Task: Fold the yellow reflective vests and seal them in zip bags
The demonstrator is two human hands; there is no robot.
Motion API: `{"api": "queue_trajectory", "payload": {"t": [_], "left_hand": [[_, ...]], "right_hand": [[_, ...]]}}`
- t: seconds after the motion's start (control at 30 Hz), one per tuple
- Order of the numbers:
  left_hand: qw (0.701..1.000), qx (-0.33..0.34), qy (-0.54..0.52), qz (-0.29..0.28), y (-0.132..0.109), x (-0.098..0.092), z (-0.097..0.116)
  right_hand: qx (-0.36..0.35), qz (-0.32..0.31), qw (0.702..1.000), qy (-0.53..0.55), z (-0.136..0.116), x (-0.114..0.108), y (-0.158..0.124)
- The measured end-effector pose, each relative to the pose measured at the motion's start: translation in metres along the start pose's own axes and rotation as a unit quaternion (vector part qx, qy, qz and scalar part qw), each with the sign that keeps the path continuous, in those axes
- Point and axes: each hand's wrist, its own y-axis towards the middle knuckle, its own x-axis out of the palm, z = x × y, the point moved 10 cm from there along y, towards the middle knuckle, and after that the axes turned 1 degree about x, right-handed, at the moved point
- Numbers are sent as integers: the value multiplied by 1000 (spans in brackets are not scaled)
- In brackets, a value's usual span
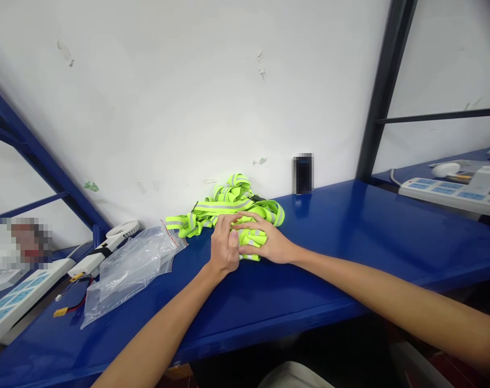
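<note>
A bundle of folded neon-yellow reflective strap (252, 237) lies between my two hands near the middle of the blue table. My left hand (225, 245) is closed on its left side, fingers curled. From the right, my right hand (275, 241) wraps round the same bundle, its fingers reaching over the top and the thumb along the lower side. Just behind, against the wall, sits a heap of more neon-yellow reflective straps (224, 207) with grey stripes and dark buckles. My hands hide part of the bundle.
Clear plastic zip bags (132, 264) lie left on the blue table (342, 237). Beyond them are a small white fan (124, 228), a battery lead with a yellow connector (61, 312) and a power strip (27, 296). A dark upright device (302, 174) stands by the wall; another power strip (450, 195) is right.
</note>
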Motion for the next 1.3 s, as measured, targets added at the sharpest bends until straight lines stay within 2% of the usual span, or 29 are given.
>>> {"api": "queue_trajectory", "payload": {"t": [0.1, 0.17, 0.2, 0.27, 0.33, 0.4, 0.47, 0.53, 0.63, 0.67, 0.73, 0.8, 0.87, 0.93, 0.97, 1.07, 1.1, 1.17, 1.3], "left_hand": [[999, 8, 42, 0, -2, 4, 2], [996, 41, 73, 15, 3, -2, 6], [994, 59, 91, 31, 8, -10, 7], [984, 72, 145, 76, 21, -40, -1], [970, 19, 207, 123, 33, -85, -29], [945, -85, 300, 99, 38, -124, -72], [899, -205, 383, 50, 27, -159, -120], [860, -299, 412, -23, 6, -175, -160], [823, -356, 420, -139, -19, -172, -194], [819, -360, 422, -151, -22, -172, -197], [825, -358, 422, -117, -18, -180, -191], [852, -329, 407, -21, -5, -195, -170], [887, -258, 371, 91, 10, -205, -134], [922, -160, 311, 166, 21, -197, -95], [936, -117, 281, 174, 26, -185, -78], [977, -21, 193, 83, 38, -120, -43], [985, -17, 161, 59, 39, -100, -39], [992, -43, 104, 55, 39, -77, -37], [996, -82, 6, 42, 43, -57, -40]], "right_hand": [[-70, -2, 997, -44, -16, 0, -3], [-118, 6, 990, -76, -27, -1, -6], [-135, 15, 987, -89, -30, -2, -8], [-147, 36, 983, -106, -34, -7, -10], [-145, 51, 982, -109, -34, -12, -11], [-127, 62, 984, -106, -31, -17, -10], [-94, 81, 987, -105, -25, -22, -8], [-58, 100, 988, -102, -19, -26, -6], [-29, 112, 989, -88, -14, -26, -3], [-24, 112, 990, -81, -12, -26, -3], [-10, 118, 991, -63, -8, -28, -1], [10, 133, 990, -41, -4, -34, 3], [25, 150, 988, -16, -3, -40, 8], [16, 177, 984, -3, -11, -49, 14], [-1, 194, 981, -4, -19, -54, 16], [-87, 240, 966, -38, -50, -66, 15], [-118, 241, 962, -53, -60, -66, 13], [-172, 218, 957, -80, -74, -59, 9], [-246, 145, 952, -106, -89, -37, -4]]}}
